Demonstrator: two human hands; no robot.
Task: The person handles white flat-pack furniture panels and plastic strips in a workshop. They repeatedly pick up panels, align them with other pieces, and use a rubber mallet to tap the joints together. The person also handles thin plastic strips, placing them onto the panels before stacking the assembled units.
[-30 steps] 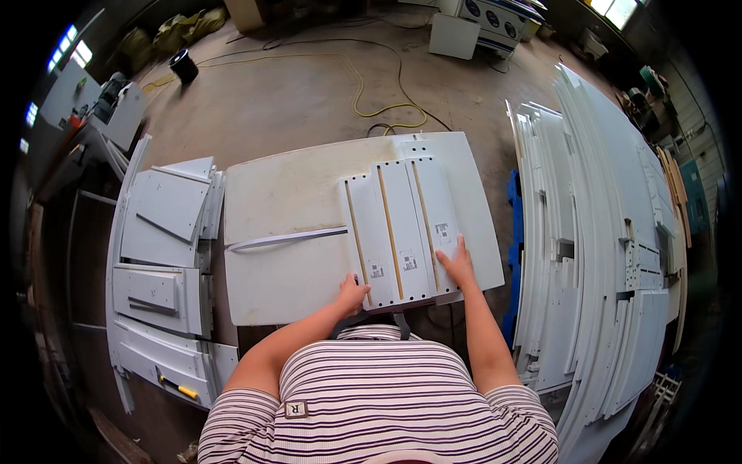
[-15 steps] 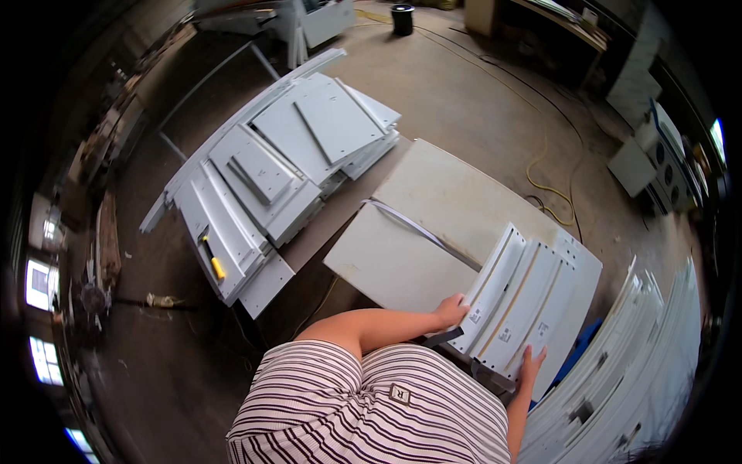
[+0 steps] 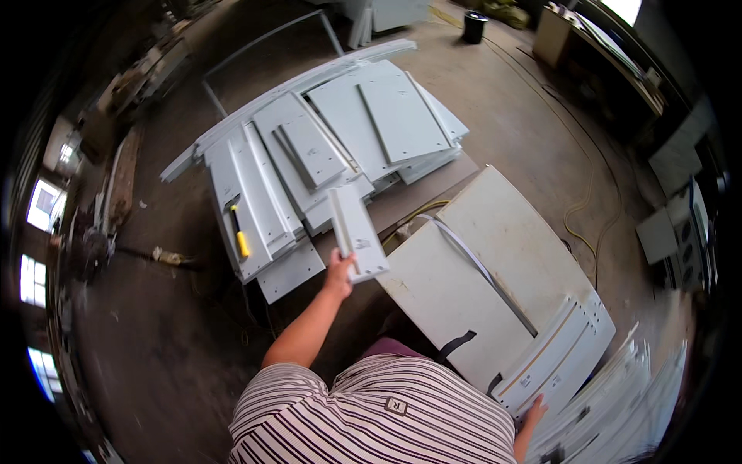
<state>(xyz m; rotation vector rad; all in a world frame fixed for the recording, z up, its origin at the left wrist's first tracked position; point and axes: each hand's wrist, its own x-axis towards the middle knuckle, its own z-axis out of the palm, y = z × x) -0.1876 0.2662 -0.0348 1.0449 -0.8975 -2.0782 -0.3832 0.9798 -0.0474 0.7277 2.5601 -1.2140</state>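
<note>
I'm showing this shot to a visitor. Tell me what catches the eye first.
The left hand holds a narrow grey panel out over the pile of grey panels on the floor, upper left. A yellow-handled tool lies on that pile. At lower right, the right hand rests at the edge of more narrow panels on the white table.

You're in a short-sleeved shirt, dark and white horizontal stripes, small square patch at the back of the collar. Forearms bare down to left hand and right hand; no gloves.
</note>
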